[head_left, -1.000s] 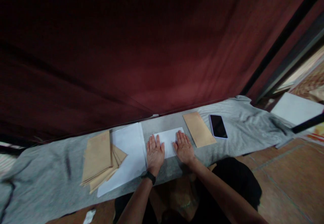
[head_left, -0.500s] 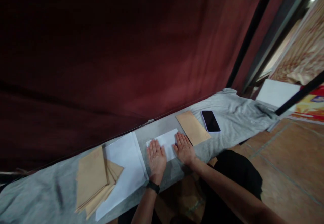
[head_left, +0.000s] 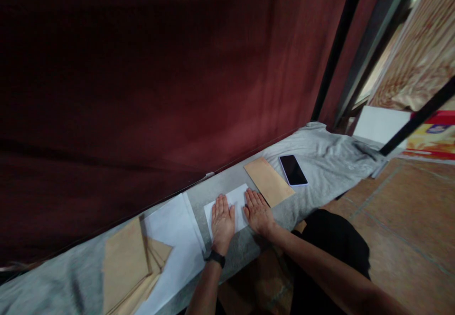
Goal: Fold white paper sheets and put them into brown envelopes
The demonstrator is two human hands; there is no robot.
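Gray cloth [head_left: 337, 161] lay beneath a white paper [head_left: 240, 202], which the left hand [head_left: 223, 225] and right hand [head_left: 259, 214], open with palms down and pinching nothing, seemed to hold flat between larger white sheets [head_left: 177, 234] and a single brown envelope [head_left: 269, 180].

White papers [head_left: 240, 206], envelopes [head_left: 270, 182], phone [head_left: 293, 170] on cloth [head_left: 330, 158]

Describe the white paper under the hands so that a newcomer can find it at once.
On the grey cloth, find the left hand and right hand. The white paper lies partly under them. It is much smaller than the white sheets partly beneath the piled brown envelopes.
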